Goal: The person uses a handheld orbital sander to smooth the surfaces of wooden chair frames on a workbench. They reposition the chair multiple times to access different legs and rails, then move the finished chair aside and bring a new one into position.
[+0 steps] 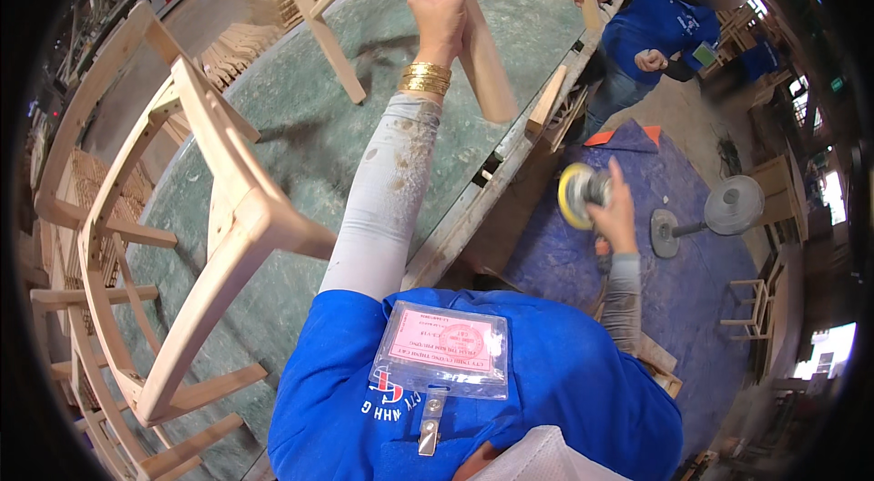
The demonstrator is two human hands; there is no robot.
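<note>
My left hand [443, 15] is raised and grips the leg of a bare wooden chair frame [473, 35] that stands on the green-topped workbench [300, 126]. Gold bangles sit at that wrist, above a dusty white sleeve. My right hand [619, 212] hangs low beside the bench, over the floor, and holds a small round sander with a yellow disc [575, 195]. The disc faces left toward the bench edge and touches nothing I can see.
Another unfinished chair frame [196, 235] lies on its side at the left of the bench. A person in a blue top [660, 21] stands at the far end holding a chair leg. A floor fan [719, 212] sits on the blue floor mat. Stacked wooden parts fill the background.
</note>
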